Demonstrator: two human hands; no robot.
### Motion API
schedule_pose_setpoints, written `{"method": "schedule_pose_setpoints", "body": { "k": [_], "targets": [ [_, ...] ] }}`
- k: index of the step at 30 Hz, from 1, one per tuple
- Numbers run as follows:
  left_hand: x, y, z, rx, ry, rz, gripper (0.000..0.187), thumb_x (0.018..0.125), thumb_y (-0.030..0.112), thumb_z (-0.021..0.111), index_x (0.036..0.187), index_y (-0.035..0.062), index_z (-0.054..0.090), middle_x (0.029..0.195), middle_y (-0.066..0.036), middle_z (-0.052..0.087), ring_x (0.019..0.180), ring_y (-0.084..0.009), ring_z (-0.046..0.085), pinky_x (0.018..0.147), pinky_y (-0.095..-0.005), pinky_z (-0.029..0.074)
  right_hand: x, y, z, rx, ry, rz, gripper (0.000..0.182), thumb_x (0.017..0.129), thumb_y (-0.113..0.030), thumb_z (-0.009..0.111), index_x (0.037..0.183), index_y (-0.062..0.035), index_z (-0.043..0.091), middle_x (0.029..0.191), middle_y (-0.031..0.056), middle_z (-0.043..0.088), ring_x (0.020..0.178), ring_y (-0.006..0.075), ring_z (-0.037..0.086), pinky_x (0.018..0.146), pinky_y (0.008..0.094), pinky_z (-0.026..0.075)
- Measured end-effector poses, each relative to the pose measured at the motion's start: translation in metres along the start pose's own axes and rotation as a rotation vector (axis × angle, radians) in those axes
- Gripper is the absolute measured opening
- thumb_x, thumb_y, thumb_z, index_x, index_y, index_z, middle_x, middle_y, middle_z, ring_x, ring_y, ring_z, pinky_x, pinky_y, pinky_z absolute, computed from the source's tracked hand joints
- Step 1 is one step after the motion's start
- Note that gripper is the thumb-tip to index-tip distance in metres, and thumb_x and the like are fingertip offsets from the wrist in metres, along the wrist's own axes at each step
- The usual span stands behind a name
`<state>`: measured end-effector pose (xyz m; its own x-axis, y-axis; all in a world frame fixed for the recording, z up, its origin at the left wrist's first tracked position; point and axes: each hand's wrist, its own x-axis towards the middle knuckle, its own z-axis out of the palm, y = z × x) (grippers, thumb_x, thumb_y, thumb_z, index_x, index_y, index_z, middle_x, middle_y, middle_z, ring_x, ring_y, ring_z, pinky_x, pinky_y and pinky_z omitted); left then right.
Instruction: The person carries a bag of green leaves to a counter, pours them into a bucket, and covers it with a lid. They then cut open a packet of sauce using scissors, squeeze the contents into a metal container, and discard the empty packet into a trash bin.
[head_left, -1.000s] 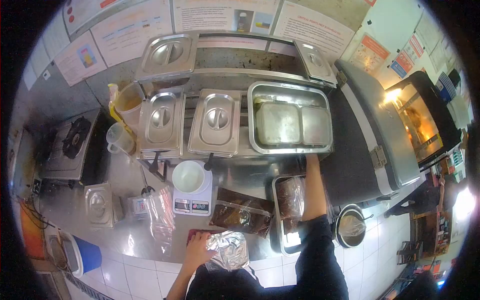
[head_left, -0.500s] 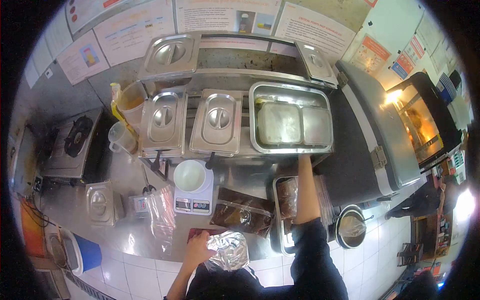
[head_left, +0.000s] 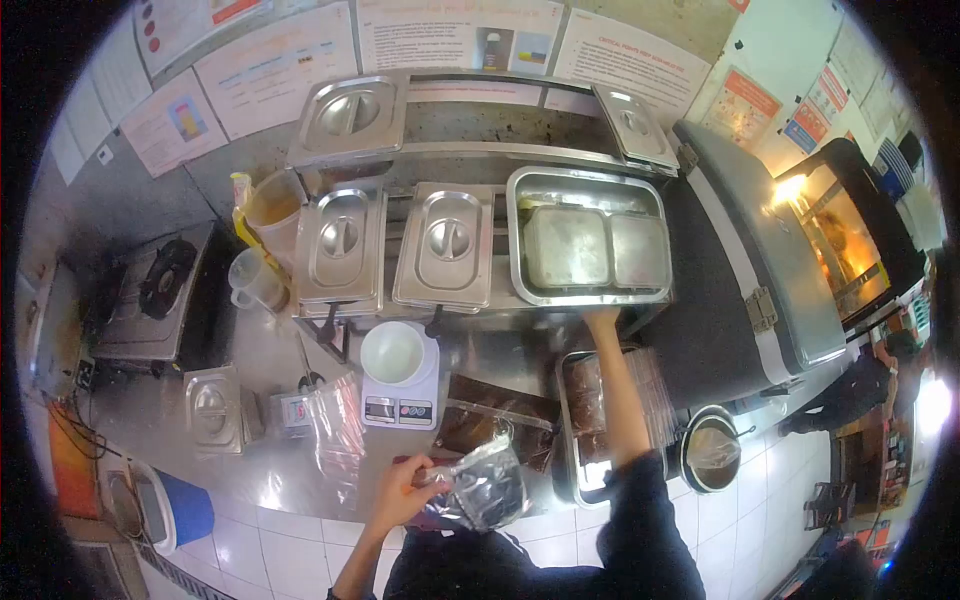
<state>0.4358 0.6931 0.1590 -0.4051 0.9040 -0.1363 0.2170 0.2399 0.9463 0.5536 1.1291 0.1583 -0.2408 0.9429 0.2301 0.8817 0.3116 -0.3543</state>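
Near the counter's front edge, my left hand point(head_left: 402, 495) has its fingers closed on the edge of a crinkled silver foil piece point(head_left: 488, 487), which is lifted and tilted. A dark red flat item partly shows beneath it. My right hand point(head_left: 602, 318) reaches under the raised shelf, below a large steel tray point(head_left: 518, 240) with two lidded containers in it. Its fingers are hidden there. Under my right forearm stands a metal tray point(head_left: 563, 455) with bags of something dark brown. Left of that lies a flat clear bag with dark brown contents point(head_left: 480, 410).
A white kitchen scale point(head_left: 398, 408) carries a pale bowl point(head_left: 391, 353). Plastic bags point(head_left: 337, 425) and a lidded steel container point(head_left: 212, 412) are to the left, with a stove point(head_left: 160, 290) beyond. A pot point(head_left: 710, 450) stands at right. Another person point(head_left: 850, 390) is at far right.
My left hand has raised and tilted the foil, which lay flatter before. My right hand has stayed under the shelf, and the view has shifted slightly.
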Motion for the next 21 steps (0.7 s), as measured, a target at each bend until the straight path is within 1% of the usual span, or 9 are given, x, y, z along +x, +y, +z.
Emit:
{"method": "schedule_pose_setpoints", "body": {
  "k": [2,3,5,7,11,13,15,17,21],
  "targets": [
    [0.015,0.008,-0.003,-0.148,0.03,-0.028,0.026,0.07,0.013,0.072,0.085,0.004,0.054,0.065,-0.001,0.055,0.061,-0.0065,0.052,0.052,-0.0222,0.042,-0.038,-0.003,-0.019,0.063,-0.139,-0.119,0.04,0.082,-0.04,0.053,0.099,-0.0056,0.062,0.096,0.0135,0.063,0.093,0.0306,0.058,0.084,0.0426,0.043],
    [0.024,0.015,-0.002,-0.301,0.051,-0.061,0.024,0.07,0.014,0.072,0.084,0.0048,0.054,0.067,-0.001,0.054,0.059,-0.0064,0.05,0.051,-0.021,0.04,-0.058,-0.004,-0.032,0.278,-0.396,-0.159,0.04,0.082,-0.041,0.053,0.099,-0.0057,0.062,0.096,0.0135,0.063,0.093,0.0307,0.058,0.084,0.0426,0.043],
    [0.047,0.02,0.002,-0.473,0.078,-0.115,0.027,0.071,0.015,0.073,0.087,0.0046,0.054,0.072,0.001,0.055,0.059,-0.0048,0.05,0.05,-0.0187,0.038,-0.109,0.001,-0.049,0.836,-1.019,-0.116,0.069,0.077,-0.048,0.059,0.128,-0.0047,0.041,0.122,0.0143,0.051,0.106,0.0288,0.052,0.092,0.038,0.038],
    [0.073,0.023,0.002,-0.36,-0.025,-0.26,0.032,0.07,0.014,0.073,0.092,0.0054,0.052,0.076,0.0,0.055,0.06,-0.0047,0.05,0.049,-0.0188,0.038,-0.158,-0.021,-0.096,0.661,-1.198,-0.095,0.064,0.078,-0.032,0.063,0.129,-0.0025,0.038,0.121,0.0143,0.05,0.106,0.0262,0.053,0.094,0.0372,0.037],
    [0.105,0.033,0.016,-0.18,0.002,-0.185,0.042,0.071,0.017,0.072,0.104,0.0051,0.049,0.091,-0.006,0.055,0.076,-0.0119,0.054,0.062,-0.0247,0.044,-0.174,0.003,-0.067,0.975,-1.142,0.095,0.059,0.074,-0.02,0.068,0.123,0.0007,0.042,0.113,0.0146,0.055,0.104,0.0242,0.054,0.092,0.0379,0.039],
    [0.111,0.033,0.019,-0.08,0.123,0.213,0.052,0.072,0.021,0.07,0.114,0.0045,0.044,0.106,-0.013,0.051,0.1,-0.0199,0.05,0.084,-0.0315,0.04,-0.145,0.017,-0.054,0.995,-1.057,0.615,0.057,0.068,-0.012,0.072,0.116,0.0012,0.045,0.109,0.0129,0.056,0.1,0.0212,0.055,0.087,0.0383,0.041],
    [0.095,0.055,0.011,-0.097,0.066,0.166,0.06,0.073,0.024,0.068,0.121,0.0039,0.039,0.118,-0.017,0.045,0.114,-0.0271,0.04,0.097,-0.0351,0.03,-0.113,0.06,-0.003,1.182,-0.723,0.616,0.046,0.069,-0.011,0.071,0.108,0.0008,0.051,0.101,0.0131,0.059,0.091,0.0206,0.057,0.078,0.0412,0.044],
    [0.078,0.056,0.008,0.078,-0.035,0.196,0.059,0.072,0.023,0.068,0.12,0.0038,0.039,0.117,-0.016,0.046,0.112,-0.0303,0.042,0.096,-0.0356,0.032,-0.082,0.012,-0.059,1.131,-0.613,0.665,0.035,0.072,-0.015,0.068,0.101,-0.0004,0.055,0.09,0.011,0.062,0.08,0.0195,0.058,0.07,0.04,0.047],
    [0.036,0.013,0.009,0.208,0.0,0.107,0.056,0.071,0.025,0.069,0.117,0.0052,0.044,0.115,-0.016,0.049,0.109,-0.0302,0.044,0.094,-0.0373,0.034,-0.007,0.108,0.053,1.2,-0.578,0.485,0.031,0.076,-0.023,0.063,0.1,-0.0026,0.058,0.085,0.0106,0.062,0.082,0.0222,0.058,0.072,0.0421,0.046]
  ]
}}
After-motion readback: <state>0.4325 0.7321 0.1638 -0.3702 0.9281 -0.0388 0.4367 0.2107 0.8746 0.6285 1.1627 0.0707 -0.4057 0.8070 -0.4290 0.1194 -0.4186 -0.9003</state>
